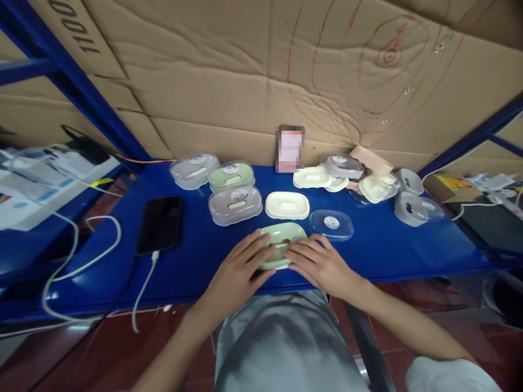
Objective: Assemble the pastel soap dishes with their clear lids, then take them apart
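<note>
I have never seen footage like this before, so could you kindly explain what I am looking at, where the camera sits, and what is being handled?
There is no machine here. One camera is worn on a person's head and looks down at their own bare hands.

The left hand and right hand both rest on a pale green oval box at the near edge of a blue table.

Beside it lies a clear lid, with a cream box behind. Three lidded boxes stand further left, and a loose pile of box parts sits at the back right. A black phone lies on the left with a white cable plugged in. Cardboard covers the wall behind.
</note>
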### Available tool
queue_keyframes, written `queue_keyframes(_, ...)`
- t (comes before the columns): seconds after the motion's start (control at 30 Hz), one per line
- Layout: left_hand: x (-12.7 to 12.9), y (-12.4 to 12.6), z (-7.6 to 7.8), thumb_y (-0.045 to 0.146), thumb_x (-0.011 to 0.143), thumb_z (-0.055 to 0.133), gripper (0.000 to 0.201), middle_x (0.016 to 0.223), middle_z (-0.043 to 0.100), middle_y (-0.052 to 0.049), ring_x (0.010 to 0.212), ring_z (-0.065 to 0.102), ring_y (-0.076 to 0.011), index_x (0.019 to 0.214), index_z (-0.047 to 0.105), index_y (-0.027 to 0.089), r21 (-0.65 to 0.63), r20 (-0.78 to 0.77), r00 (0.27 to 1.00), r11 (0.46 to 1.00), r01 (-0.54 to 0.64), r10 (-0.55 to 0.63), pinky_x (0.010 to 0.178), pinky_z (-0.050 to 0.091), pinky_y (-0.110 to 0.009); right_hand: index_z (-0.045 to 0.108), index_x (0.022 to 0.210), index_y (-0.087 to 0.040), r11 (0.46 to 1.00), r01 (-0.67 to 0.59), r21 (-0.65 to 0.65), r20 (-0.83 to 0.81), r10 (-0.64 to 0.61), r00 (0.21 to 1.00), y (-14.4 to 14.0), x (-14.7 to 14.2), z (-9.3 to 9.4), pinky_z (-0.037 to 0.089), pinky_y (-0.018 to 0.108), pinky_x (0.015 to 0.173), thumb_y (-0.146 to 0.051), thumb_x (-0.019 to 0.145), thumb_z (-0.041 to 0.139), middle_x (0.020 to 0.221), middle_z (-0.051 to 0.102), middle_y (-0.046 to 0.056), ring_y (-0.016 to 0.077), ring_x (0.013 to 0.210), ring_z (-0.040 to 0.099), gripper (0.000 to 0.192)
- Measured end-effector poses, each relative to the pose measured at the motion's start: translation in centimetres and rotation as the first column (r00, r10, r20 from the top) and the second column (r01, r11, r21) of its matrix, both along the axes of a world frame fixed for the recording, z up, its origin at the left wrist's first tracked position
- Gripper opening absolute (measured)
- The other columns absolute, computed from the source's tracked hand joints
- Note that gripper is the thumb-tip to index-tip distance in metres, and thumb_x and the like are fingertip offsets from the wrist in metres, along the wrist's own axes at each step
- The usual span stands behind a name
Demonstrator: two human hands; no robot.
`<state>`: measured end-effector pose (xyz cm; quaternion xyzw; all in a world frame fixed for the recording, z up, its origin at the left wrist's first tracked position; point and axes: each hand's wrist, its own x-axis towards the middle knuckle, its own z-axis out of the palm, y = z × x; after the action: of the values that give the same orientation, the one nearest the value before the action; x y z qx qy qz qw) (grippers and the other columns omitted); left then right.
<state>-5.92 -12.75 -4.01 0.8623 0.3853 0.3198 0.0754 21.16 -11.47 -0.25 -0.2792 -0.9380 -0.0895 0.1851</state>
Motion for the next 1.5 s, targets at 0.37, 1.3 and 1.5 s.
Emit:
queue_keyframes(0.37, 0.2, -0.3, 0.0, 0.029, 0.106, 0.063, 0.041, 0.161, 0.058, -0.01, 0.159, 0.041, -0.0307, 0.147, 0.06, 0.021, 0.016, -0.072, 0.997, 1.0, 0.027, -0.026, 0.125, 0.049, -0.053, 0.061, 0.148, -0.011, 0.995, -0.039, 0.093, 0.075, 0.032, 0.997, -1.0, 0.3, -1.7, 0.051, 0.043, 0.105, -0.015, 0.108, 0.057, 0.141, 0.073, 0.012, 0.025, 0.127, 0.065, 0.04)
queue_keyframes(1.3, -0.2, -0.6, 0.4, 0.037, 0.094, 0.079, 0.097, 0.166, 0.045, -0.011, 0.154, 0.048, -0.032, 0.17, 0.018, 0.04, -0.356, 0.079, 0.995, 0.934, -0.023, 0.055, 0.124, 0.048, -0.052, 0.051, 0.16, -0.029, 0.981, 0.143, -0.129, -0.073, -0.153, 0.986, -2.0, -1.0, -1.5, 0.046, 0.062, 0.121, -0.044, 0.106, 0.063, 0.164, 0.052, 0.014, 0.0359, 0.157, 0.041, 0.058)
queue_keyframes(1.5, -0.1, -0.7, 0.3, 0.036, 0.094, 0.078, 0.083, 0.162, 0.048, -0.01, 0.149, 0.052, -0.0335, 0.165, 0.035, 0.04, -0.298, 0.074, 0.994, 0.953, -0.052, 0.078, 0.122, 0.05, -0.053, 0.024, 0.173, -0.029, 0.969, 0.044, -0.243, -0.095, -0.069, 0.993, -1.0, 0.1, -1.1, 0.041, 0.062, 0.126, -0.047, 0.11, 0.053, 0.174, 0.038, 0.014, 0.0335, 0.165, 0.027, 0.071)
